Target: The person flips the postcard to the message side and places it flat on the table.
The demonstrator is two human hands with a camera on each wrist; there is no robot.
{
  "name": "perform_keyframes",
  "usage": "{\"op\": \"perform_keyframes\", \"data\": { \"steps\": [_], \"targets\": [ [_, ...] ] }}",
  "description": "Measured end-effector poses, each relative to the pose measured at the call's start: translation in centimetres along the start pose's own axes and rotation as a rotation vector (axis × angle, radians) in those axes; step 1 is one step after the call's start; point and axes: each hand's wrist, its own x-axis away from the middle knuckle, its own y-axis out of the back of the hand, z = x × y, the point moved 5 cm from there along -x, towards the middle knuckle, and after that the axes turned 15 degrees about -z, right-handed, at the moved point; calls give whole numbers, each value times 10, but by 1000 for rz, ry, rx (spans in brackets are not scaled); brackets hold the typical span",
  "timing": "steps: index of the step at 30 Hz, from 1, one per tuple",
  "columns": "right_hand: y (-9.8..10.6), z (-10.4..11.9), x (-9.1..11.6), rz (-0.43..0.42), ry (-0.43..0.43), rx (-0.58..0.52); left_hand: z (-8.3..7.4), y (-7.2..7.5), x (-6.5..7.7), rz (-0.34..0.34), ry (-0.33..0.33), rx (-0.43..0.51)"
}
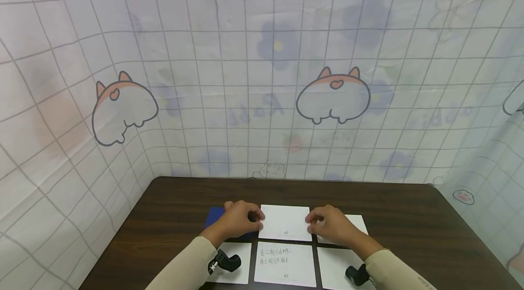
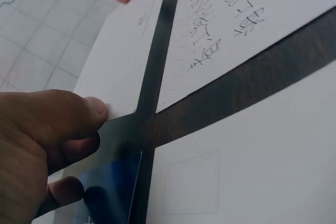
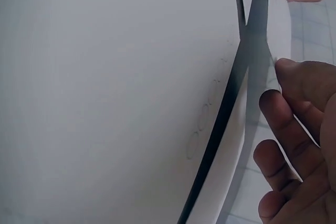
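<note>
A white card [image 1: 285, 222] in the middle of the back row is held by its two sides. My left hand [image 1: 241, 218] pinches its left edge, the thumb [image 2: 94, 109] lying on top near a corner. From the other side, my right hand [image 1: 332, 225] pinches the right edge, its other fingers [image 3: 273, 158] loosely bent. Just in front lies a white card with handwriting [image 1: 285, 263]. Under my left hand a dark blue card [image 1: 213, 217] is partly hidden. Another white card [image 1: 357, 222] lies partly covered by my right hand.
White cards lie at front left [image 1: 239, 250] and front right [image 1: 335, 265], each partly covered by a wrist camera. The dark wood table [image 1: 172, 203] ends at the back against a patterned grid curtain [image 1: 245, 131].
</note>
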Motion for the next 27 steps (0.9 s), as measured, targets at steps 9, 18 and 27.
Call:
{"op": "perform_keyframes", "data": {
  "steps": [9, 18, 27],
  "targets": [
    [-6, 0, 1, -5, 8, 50, -4, -4, 0, -15, -68, -173],
    [-6, 7, 0, -29, 28, 159, -8, -6, 1, -22, -90, -314],
    [-5, 13, 0, -26, 118, 243, -18, -7, 1, -39, -132, -456]
  ]
}}
